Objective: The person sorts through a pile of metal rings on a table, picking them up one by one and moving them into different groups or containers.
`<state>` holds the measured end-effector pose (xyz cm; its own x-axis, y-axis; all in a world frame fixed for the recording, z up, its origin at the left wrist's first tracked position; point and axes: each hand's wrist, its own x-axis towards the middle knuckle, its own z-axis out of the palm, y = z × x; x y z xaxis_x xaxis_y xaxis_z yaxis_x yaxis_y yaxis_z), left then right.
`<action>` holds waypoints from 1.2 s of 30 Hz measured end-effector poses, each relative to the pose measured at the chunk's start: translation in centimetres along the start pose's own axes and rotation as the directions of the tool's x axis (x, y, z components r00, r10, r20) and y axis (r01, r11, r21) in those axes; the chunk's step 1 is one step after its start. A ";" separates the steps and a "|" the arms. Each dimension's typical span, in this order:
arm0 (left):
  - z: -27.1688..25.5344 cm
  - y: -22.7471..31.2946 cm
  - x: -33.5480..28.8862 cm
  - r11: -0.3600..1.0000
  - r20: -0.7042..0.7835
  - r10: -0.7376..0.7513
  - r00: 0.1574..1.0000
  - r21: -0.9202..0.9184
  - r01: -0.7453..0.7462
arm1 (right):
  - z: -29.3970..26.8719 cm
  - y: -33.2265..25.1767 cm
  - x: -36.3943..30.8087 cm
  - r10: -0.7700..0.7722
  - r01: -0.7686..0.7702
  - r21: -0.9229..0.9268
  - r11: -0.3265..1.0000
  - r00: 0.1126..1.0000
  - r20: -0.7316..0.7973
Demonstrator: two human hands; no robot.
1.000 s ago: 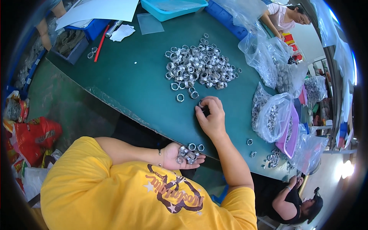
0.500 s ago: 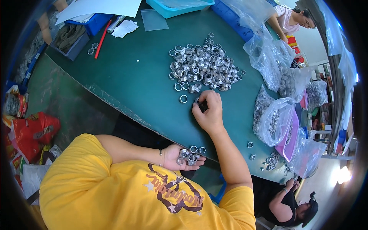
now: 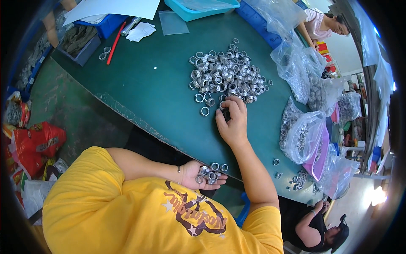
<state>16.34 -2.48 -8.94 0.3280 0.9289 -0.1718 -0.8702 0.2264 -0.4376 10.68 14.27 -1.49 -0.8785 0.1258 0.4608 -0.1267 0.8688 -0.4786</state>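
Note:
A heap of silver metal hex nuts (image 3: 226, 74) lies on the green table (image 3: 139, 95). My right hand (image 3: 233, 122) is at the heap's near edge, thumb and fingers curled around a metal nut (image 3: 222, 106). A loose nut (image 3: 204, 111) lies just left of these fingers. Low at the table's edge, my left hand (image 3: 190, 174) is palm up with its fingers stretched out. Several metal nuts (image 3: 211, 173) rest on that palm and fingers.
Clear bags of nuts (image 3: 289, 122) and a purple tray (image 3: 317, 163) stand at the right, near small loose parts (image 3: 299, 181). A turquoise tray (image 3: 198, 12), a red stick (image 3: 116, 44) and a dark bin (image 3: 80, 51) are along the far side. Two people sit at the right.
My right hand has moved slightly away from me, closer to the heap. Some nuts at the near edge have shifted. The left hand stays put with its nuts.

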 end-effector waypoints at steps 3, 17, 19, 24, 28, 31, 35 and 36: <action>0.3 -0.1 -0.1 0.999 -0.032 0.020 0.999 0.037 -0.019 | -0.3 0.2 -0.4 0.016 -0.017 0.030 0.999 0.999 0.035; 0.0 -0.1 0.1 0.999 -0.036 0.025 0.999 0.046 -0.024 | 0.1 -1.9 0.6 -0.008 0.009 -0.002 1.000 0.983 0.182; 0.4 -0.2 0.0 0.998 -0.075 0.039 0.996 0.056 -0.035 | 0.0 -2.8 1.0 -0.044 0.048 -0.030 0.998 0.990 0.131; 0.8 -0.3 0.1 0.997 -0.122 0.055 0.991 0.063 -0.048 | 0.0 -2.5 1.6 -0.181 0.202 -0.076 0.976 0.958 0.225; 0.5 -0.1 0.0 0.997 -0.092 0.046 0.995 0.062 -0.041 | -1.1 -0.9 0.8 -0.244 0.228 0.090 0.969 0.930 0.274; 0.2 -0.1 -0.1 0.997 -0.048 0.051 0.998 0.063 -0.048 | -3.7 0.0 -0.6 -0.258 0.217 0.149 0.965 0.895 0.365; 0.9 -0.4 -0.2 0.994 -0.056 0.084 0.995 0.081 -0.079 | -5.1 -0.5 -2.8 -0.184 0.135 0.182 0.974 0.940 0.286; 0.7 -0.4 -0.1 0.994 -0.045 0.091 0.995 0.071 -0.088 | -5.2 -0.7 -3.0 -0.205 0.167 0.141 0.976 0.926 0.316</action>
<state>16.40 -2.46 -8.08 0.2634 0.9316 -0.2503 -0.9197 0.1641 -0.3568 15.83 15.82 1.35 -0.9336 -0.2128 0.2884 -0.3356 0.8014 -0.4951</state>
